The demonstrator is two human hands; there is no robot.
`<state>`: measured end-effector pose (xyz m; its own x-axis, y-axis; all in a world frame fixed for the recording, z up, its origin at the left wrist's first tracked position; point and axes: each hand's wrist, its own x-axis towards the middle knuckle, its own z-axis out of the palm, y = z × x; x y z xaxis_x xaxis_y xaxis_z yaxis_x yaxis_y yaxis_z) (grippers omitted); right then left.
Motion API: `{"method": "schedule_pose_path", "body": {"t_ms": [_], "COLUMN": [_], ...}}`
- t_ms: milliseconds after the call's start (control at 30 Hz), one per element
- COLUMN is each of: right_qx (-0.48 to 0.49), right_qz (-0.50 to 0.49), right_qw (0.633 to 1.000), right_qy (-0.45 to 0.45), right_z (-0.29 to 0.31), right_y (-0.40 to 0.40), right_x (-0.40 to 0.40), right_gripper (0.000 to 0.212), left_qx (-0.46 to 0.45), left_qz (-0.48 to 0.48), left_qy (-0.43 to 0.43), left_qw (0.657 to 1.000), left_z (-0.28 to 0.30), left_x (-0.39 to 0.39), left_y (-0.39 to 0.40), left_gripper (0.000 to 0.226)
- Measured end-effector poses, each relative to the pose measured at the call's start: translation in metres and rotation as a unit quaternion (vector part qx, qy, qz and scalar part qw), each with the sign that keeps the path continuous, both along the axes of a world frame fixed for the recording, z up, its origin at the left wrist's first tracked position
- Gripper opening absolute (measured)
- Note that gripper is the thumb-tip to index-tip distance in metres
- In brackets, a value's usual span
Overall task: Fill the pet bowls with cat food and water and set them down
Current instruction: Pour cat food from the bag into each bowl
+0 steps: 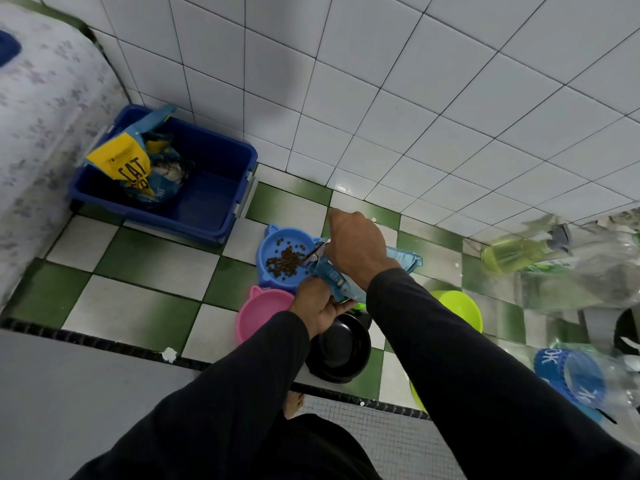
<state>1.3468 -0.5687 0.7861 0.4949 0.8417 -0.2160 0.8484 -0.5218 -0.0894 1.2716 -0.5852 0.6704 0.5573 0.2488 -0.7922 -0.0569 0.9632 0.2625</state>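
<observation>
A blue cat-eared bowl point(277, 239) sits on the checkered floor with a heap of brown kibble point(285, 261) in it. Over its right rim tilts a small blue cat food pouch point(334, 277), mouth toward the bowl. My right hand point(356, 245) grips the pouch from above, and my left hand point(317, 306) holds its lower end. A pink cat-eared bowl point(258, 315) stands just below the blue one. A black bowl point(341, 348) lies beside it, and a lime green bowl point(459, 310) sits to the right, partly hidden by my right arm.
A dark blue plastic bin point(214, 188) against the tiled wall holds a large yellow and blue cat food bag point(136, 166). Clear plastic bottles point(581, 375) and a yellowish spray bottle point(519, 252) lie at the right. A covered bed edge point(38, 133) fills the left. My bare foot point(293, 403) shows below.
</observation>
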Motion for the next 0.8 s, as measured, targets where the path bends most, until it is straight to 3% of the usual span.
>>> {"method": "schedule_pose_path", "body": {"t_ms": [800], "right_qx": [0.002], "right_qz": [-0.008], "right_qw": [1.0], "right_qy": [0.008], "right_z": [-0.0078], "right_y": [0.0027], "right_x": [0.0002], "right_gripper": [0.024], "left_qx": [-0.002], "left_qz": [-0.01], "left_qy": [-0.018], "left_qw": [1.0], "left_z": [-0.0034], "left_x": [-0.0029], "left_y": [0.0019], "left_gripper": [0.02]}}
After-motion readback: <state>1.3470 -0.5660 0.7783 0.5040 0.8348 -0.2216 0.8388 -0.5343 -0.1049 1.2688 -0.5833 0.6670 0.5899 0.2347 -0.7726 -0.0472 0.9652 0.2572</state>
